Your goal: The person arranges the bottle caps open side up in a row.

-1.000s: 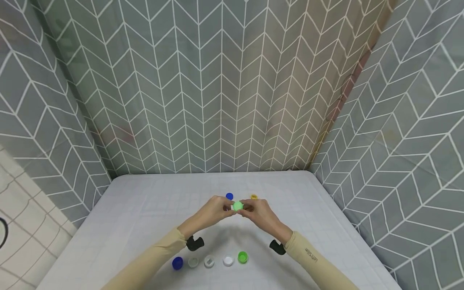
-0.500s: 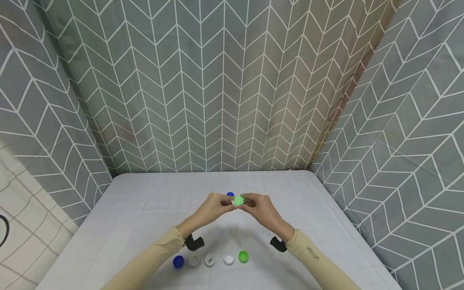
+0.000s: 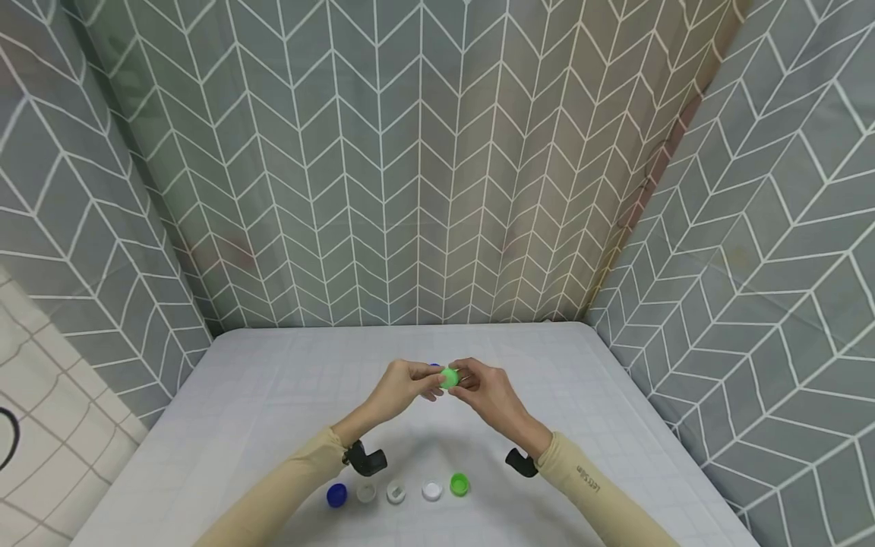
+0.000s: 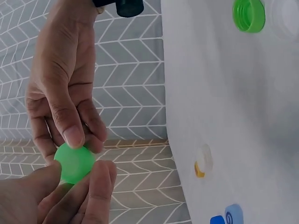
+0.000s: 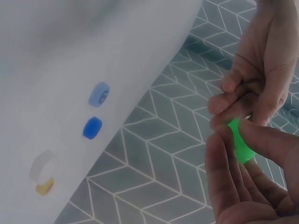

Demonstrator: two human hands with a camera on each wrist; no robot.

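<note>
A small, bright green disc (image 4: 74, 163), its round face smooth and plain, is held up above the white surface (image 3: 287, 395). The left hand (image 3: 403, 389) and right hand (image 3: 487, 387) pinch it from opposite sides, fingertips covering its edges. Nearer the person, a green cap (image 3: 459, 485) rests on the surface.

From the head, the surface (image 3: 273, 395) and the curtain (image 3: 403, 190) are viewed forward and downward, from farther away. By both wrist views, turned sideways and placed nearer, the hands (image 4: 63, 79) and the same green cap (image 4: 74, 163) are shared.
</note>
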